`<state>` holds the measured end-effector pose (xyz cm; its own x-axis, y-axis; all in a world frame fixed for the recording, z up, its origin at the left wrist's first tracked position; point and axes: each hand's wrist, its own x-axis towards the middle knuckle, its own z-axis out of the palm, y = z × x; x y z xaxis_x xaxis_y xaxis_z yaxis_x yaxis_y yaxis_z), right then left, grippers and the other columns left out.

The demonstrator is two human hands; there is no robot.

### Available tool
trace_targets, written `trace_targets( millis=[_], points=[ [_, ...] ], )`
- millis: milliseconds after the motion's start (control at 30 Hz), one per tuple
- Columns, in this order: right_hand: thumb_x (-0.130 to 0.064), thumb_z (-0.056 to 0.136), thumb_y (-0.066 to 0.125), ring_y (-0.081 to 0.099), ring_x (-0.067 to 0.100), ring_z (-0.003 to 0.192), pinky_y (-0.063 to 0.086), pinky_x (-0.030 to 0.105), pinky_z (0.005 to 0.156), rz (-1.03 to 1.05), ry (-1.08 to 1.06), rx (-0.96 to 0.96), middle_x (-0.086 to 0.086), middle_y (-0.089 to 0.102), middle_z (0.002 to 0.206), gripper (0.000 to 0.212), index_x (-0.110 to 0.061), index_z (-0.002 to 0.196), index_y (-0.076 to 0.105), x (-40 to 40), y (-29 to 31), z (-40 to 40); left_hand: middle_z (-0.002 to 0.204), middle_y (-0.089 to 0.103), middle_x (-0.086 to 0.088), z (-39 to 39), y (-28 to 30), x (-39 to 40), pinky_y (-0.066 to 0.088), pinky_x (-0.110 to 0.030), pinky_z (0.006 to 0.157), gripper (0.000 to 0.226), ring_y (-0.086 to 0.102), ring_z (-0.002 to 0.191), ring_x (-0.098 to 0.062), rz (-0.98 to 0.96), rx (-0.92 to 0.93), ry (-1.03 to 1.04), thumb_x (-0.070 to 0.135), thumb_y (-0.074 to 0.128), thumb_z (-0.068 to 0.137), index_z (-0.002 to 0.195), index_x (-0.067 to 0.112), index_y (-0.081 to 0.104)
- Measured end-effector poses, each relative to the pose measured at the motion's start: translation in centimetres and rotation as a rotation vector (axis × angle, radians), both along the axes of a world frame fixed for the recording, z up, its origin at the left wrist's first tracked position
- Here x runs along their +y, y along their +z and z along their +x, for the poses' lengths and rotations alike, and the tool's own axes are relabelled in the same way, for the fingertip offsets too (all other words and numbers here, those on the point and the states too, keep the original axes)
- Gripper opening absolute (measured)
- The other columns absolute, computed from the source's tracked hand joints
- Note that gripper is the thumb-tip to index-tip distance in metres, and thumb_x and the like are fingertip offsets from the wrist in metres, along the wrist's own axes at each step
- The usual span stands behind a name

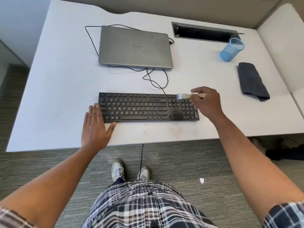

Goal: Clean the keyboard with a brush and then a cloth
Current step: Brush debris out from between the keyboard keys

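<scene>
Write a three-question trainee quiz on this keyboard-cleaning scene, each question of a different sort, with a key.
1. True or false: the cloth lies folded on the desk, apart from both hands.
2. Which part of the keyboard are the bristles of the brush over? A) the space bar B) the top right, above the number pad C) the far left edge
3. Fill in: the left hand lies flat at the keyboard's ____ end.

Key
1. True. The right hand holds only the brush.
2. B.
3. Left; its fingers are straight and its thumb reaches along the front edge.
</scene>
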<state>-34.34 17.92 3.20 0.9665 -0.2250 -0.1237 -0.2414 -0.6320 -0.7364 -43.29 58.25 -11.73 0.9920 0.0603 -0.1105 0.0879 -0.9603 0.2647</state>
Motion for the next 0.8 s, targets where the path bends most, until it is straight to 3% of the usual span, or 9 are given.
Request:
trace_targets(
  millis=[100,267,367,433,500,567,667,800],
  points=[
    [-0.015,0.094,0.070,0.072,0.016,0.067,0.062,0.036,0.067,0.127,0.128,0.059,0.004,0.078,0.078,0.015,-0.019,0.105,0.079,4.6,0.1,-0.3,0.177,0.000,-0.015,0.0,0.4,-0.5,0.000,-0.041,0.133,0.097,-0.005,0.164,-0.025,-0.018,-0.001,-0.009,0.067,0.031,0.104,0.167,0.001,-0.005],
    [-0.017,0.091,0.074,0.075,0.025,0.072,0.061,0.040,0.068,0.074,0.419,0.053,-0.003,0.079,0.079,0.015,-0.021,0.103,0.083,13.4,-0.3,0.1,0.177,-0.006,-0.012,-0.1,0.5,-0.1,-0.004,-0.040,0.133,0.099,-0.013,0.163,-0.025,-0.020,-0.003,-0.004,0.071,0.027,0.104,0.166,0.003,-0.010],
    [-0.022,0.090,0.074,0.065,0.005,0.063,0.049,0.026,0.059,-0.040,0.610,-0.008,-0.016,0.077,0.081,0.016,-0.024,0.103,0.083,18.2,-0.6,1.1,0.177,-0.005,-0.013,-0.1,0.3,0.0,-0.001,-0.043,0.133,0.100,-0.013,0.163,-0.025,-0.038,-0.010,0.020,0.072,0.028,0.104,0.166,0.004,-0.009],
    [-0.023,0.091,0.074,0.065,-0.003,0.070,0.048,0.018,0.068,-0.102,0.712,-0.046,-0.018,0.076,0.089,0.016,-0.023,0.103,0.083,21.0,-0.5,1.9,0.177,-0.005,-0.014,-0.2,0.3,0.0,0.000,-0.044,0.133,0.099,-0.013,0.163,-0.026,-0.037,-0.008,0.018,0.072,0.027,0.104,0.167,0.004,-0.009],
    [-0.023,0.091,0.074,0.070,0.000,0.087,0.052,0.021,0.084,-0.148,0.808,-0.083,-0.011,0.080,0.099,0.016,-0.022,0.104,0.083,23.5,-0.4,2.7,0.177,-0.006,-0.013,-0.1,0.3,0.0,-0.001,-0.044,0.133,0.098,-0.014,0.163,-0.026,-0.030,0.000,0.015,0.072,0.026,0.105,0.166,0.004,-0.011],
    [-0.024,0.091,0.074,0.071,0.005,0.091,0.053,0.025,0.087,-0.205,0.898,-0.103,-0.008,0.080,0.100,0.017,-0.022,0.105,0.083,25.0,-0.4,3.5,0.176,-0.008,-0.013,-0.1,0.4,0.0,-0.002,-0.043,0.133,0.098,-0.016,0.163,-0.026,-0.019,0.012,0.010,0.072,0.024,0.105,0.166,0.004,-0.013],
    [-0.025,0.090,0.073,0.070,0.007,0.082,0.056,0.031,0.081,-0.289,1.009,-0.094,-0.008,0.080,0.095,0.017,-0.022,0.104,0.083,25.8,-0.9,4.4,0.176,-0.009,-0.014,-0.1,0.3,0.1,-0.002,-0.042,0.133,0.098,-0.016,0.162,-0.026,-0.025,0.016,0.009,0.072,0.022,0.105,0.165,0.003,-0.013],
    [-0.024,0.090,0.074,0.067,0.003,0.075,0.053,0.023,0.074,-0.320,1.040,-0.046,-0.007,0.080,0.093,0.016,-0.022,0.103,0.083,24.2,-1.2,4.9,0.176,-0.007,-0.014,-0.1,0.2,0.1,-0.001,-0.043,0.133,0.097,-0.013,0.163,-0.027,-0.052,-0.006,0.012,0.072,0.023,0.105,0.166,0.004,-0.011]
  ],
)
